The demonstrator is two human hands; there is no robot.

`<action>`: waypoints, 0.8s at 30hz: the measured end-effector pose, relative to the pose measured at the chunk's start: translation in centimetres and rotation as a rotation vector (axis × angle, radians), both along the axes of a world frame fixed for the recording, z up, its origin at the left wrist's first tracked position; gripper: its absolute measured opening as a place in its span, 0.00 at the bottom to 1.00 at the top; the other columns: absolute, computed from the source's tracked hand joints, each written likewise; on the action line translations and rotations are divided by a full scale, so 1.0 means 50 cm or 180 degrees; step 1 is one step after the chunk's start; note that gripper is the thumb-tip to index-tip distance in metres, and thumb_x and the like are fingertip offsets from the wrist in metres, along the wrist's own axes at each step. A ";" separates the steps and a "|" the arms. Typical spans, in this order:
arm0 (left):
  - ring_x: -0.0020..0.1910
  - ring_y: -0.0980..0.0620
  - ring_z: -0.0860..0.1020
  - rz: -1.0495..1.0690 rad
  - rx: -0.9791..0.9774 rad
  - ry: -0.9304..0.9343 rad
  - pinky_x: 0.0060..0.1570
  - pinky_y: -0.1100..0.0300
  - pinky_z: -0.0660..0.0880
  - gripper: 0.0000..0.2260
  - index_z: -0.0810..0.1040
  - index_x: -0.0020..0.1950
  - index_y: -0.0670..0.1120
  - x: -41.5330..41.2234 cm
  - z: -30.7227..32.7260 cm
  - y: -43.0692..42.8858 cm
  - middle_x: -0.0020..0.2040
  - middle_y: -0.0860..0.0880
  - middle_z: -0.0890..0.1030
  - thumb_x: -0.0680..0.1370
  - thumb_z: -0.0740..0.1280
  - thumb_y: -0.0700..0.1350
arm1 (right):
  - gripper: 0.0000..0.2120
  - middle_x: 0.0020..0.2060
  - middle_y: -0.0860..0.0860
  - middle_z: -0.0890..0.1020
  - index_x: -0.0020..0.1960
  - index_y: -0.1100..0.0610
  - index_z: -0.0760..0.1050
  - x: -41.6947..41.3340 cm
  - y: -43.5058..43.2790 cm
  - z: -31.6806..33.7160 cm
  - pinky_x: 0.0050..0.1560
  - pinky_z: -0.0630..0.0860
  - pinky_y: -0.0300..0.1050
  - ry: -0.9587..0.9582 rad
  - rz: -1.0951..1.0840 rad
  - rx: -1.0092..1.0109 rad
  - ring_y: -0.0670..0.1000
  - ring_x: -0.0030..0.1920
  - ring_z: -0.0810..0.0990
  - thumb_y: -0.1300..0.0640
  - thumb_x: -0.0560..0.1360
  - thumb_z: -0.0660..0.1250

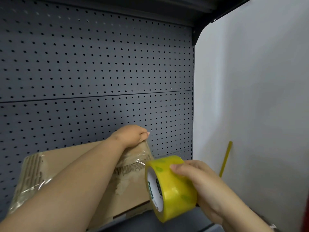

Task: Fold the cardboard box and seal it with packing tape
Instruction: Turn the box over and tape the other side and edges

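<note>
Box [80,166]: brown and worn, lying on the shelf [150,221] at 7 o'clock in the view; its top face is torn down to the corrugation, with old clear film crinkled over its left end.
Roll [173,186]: yellow, at 5 o'clock, just right of the box and held off the shelf, its white core facing left.
Tape [142,156]: a clear stretch runs from the roll toward 11 o'clock, over the box's far right corner.
Left hand [132,134]: near 6 o'clock, forearm crossing above the box; curled fingers pinch the tape end (contact with the cardboard cannot be told).
Right hand [200,178]: at 4 o'clock, thumb across the roll's outer face, fingers wrapped behind it.
Pegboard [100,64]: dark grey, filling 9 to 12 o'clock.
Wall [259,97]: white, at 3 o'clock, with a thin yellow strip [225,158] on it.
</note>
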State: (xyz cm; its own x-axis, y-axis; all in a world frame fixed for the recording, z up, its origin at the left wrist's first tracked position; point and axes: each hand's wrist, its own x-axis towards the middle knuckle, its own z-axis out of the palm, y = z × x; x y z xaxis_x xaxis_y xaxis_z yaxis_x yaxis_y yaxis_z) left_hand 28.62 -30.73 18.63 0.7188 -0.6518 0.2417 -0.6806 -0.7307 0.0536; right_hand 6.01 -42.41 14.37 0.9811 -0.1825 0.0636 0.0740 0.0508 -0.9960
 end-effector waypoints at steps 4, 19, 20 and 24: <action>0.32 0.52 0.66 0.0078 -0.0043 -0.0026 0.32 0.57 0.59 0.17 0.64 0.32 0.48 -0.011 0.004 0.014 0.31 0.51 0.68 0.81 0.54 0.51 | 0.10 0.25 0.50 0.78 0.31 0.56 0.75 -0.017 -0.003 -0.010 0.33 0.72 0.41 0.0036 0.0032 0.0065 0.49 0.28 0.77 0.56 0.69 0.71; 0.33 0.48 0.68 0.0503 -0.0103 -0.0070 0.35 0.56 0.62 0.15 0.68 0.37 0.45 -0.013 -0.007 0.096 0.34 0.46 0.71 0.81 0.54 0.51 | 0.19 0.29 0.55 0.72 0.35 0.57 0.72 -0.017 0.046 -0.067 0.42 0.70 0.48 0.0423 0.0078 -0.0053 0.54 0.33 0.73 0.40 0.67 0.68; 0.34 0.48 0.70 0.0507 -0.0126 -0.0083 0.36 0.56 0.63 0.15 0.69 0.38 0.45 -0.009 -0.008 0.096 0.35 0.45 0.73 0.81 0.54 0.51 | 0.18 0.30 0.54 0.72 0.36 0.58 0.73 -0.016 0.046 -0.067 0.42 0.71 0.48 0.0436 0.0052 0.0074 0.53 0.33 0.73 0.42 0.69 0.69; 0.45 0.48 0.76 0.0520 -0.0234 -0.0060 0.44 0.54 0.71 0.12 0.75 0.54 0.50 -0.003 -0.013 0.095 0.49 0.50 0.79 0.80 0.54 0.53 | 0.25 0.44 0.47 0.74 0.50 0.73 0.77 -0.008 0.038 -0.073 0.39 0.77 0.46 0.0557 0.0085 0.0161 0.44 0.46 0.71 0.48 0.74 0.67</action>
